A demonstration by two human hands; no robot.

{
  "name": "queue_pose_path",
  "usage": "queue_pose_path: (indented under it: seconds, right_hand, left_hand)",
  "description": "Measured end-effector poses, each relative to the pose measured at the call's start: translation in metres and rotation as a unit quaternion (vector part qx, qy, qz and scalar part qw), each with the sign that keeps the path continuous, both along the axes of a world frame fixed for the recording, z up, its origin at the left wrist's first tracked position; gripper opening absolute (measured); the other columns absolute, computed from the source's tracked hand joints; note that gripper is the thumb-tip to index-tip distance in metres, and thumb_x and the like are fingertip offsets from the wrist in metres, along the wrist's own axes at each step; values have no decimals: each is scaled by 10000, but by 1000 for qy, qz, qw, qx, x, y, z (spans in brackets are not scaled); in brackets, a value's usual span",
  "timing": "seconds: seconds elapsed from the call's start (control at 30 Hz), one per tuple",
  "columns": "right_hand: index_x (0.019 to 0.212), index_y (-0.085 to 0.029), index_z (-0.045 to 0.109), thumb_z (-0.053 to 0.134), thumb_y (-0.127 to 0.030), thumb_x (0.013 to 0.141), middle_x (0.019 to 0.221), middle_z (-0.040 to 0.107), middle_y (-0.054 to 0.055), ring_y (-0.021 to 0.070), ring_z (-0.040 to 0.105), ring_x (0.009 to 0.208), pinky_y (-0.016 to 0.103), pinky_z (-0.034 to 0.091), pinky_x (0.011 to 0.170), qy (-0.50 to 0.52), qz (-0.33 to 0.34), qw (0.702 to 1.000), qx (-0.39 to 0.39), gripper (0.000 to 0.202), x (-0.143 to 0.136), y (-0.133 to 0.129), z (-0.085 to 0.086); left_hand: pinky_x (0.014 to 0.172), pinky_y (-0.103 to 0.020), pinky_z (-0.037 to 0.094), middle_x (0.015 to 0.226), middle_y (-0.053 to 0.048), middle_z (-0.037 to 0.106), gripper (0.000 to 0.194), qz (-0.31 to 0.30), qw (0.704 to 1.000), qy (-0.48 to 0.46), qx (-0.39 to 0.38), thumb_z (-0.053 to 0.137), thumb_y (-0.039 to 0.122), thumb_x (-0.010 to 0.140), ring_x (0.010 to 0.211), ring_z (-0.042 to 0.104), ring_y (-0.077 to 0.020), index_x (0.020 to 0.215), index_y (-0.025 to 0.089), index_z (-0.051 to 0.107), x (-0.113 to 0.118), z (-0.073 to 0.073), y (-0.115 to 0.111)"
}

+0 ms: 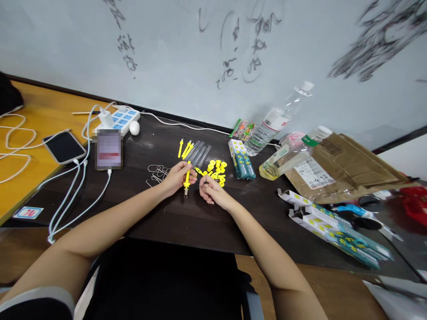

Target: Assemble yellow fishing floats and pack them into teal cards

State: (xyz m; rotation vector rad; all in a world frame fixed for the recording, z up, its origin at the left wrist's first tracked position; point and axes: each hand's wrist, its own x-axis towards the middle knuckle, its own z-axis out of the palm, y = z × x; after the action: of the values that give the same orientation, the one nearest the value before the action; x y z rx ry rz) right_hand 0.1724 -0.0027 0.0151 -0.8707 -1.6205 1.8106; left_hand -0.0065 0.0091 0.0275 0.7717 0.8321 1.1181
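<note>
My left hand (178,179) pinches a yellow spring-scale rod (187,184) upright, its metal end pointing down toward the dark table. Just to the right, my right hand (213,191) has its fingers curled together; whatever they hold, if anything, is hidden. Beyond it lies a pile of small yellow plastic caps (218,166), partly covered by the hand. Several clear tubes (199,153) lie side by side behind my hands, with more yellow rods (187,149) to their left. Bent metal wire hooks (156,173) are scattered left of my left hand.
Small printed boxes (242,160) lie right of the caps, and opened boxes (336,229) lie farther right. A water bottle (271,126), an oil-coloured bottle (293,153) and a cardboard parcel (350,164) stand behind. A power strip (125,120), phone (64,146) and white cables occupy the left.
</note>
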Motion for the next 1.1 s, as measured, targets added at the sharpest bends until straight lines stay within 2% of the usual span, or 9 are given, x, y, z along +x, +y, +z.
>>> queue_pose_path:
  seconds: [0.1, 0.2, 0.4, 0.7, 0.93, 1.1]
  right_hand:
    - [944, -214, 447, 525, -301, 839, 512, 346, -132, 19, 240, 365, 91, 200, 313, -41, 16, 999, -10, 158, -2, -5, 2]
    - [1001, -183, 531, 602, -377, 809, 493, 357, -127, 17, 245, 338, 120, 213, 285, -101, 14, 994, 29, 283, -9, -10, 0]
    - [862, -149, 612, 618, -376, 791, 455, 395, -107, 16, 272, 294, 146, 210, 262, -137, -12, 988, 62, 237, -21, -15, -8]
    - [818, -186, 521, 586, -337, 770, 422, 343, -135, 22, 218, 299, 128, 171, 261, -83, -37, 996, -21, 171, -21, -16, -5]
    - [765, -196, 457, 656, -412, 745, 457, 385, -130, 13, 248, 287, 134, 191, 258, -81, -35, 995, 43, 294, -19, -13, -9]
    - [786, -186, 489, 647, -425, 768, 454, 380, -126, 13, 227, 303, 134, 185, 268, -51, -23, 998, 18, 287, -17, -12, -11]
  left_hand:
    - [542, -202, 523, 662, 7, 646, 191, 0, 1000, -8, 8, 624, 281, 834, 514, 610, -82, 819, 168, 470, 0, 0, 0]
    - [545, -193, 524, 659, 13, 642, 206, 6, 1000, -17, 12, 641, 286, 820, 534, 617, -82, 820, 171, 470, 0, -1, 0]
    - [568, -204, 534, 660, 19, 640, 184, 23, 999, -27, 15, 626, 265, 828, 574, 638, -93, 825, 178, 463, 1, -1, 0]
    - [621, -200, 530, 700, 17, 653, 196, 25, 998, -36, 35, 656, 274, 801, 629, 653, -92, 842, 173, 494, -1, -1, 2]
    - [657, -212, 536, 707, 10, 661, 161, 31, 998, -46, 40, 648, 266, 814, 641, 658, -92, 852, 162, 531, 0, 1, 1]
    - [661, -226, 541, 774, -32, 697, 147, 30, 998, -47, 29, 624, 278, 836, 659, 676, -112, 889, 150, 575, -1, 1, 3]
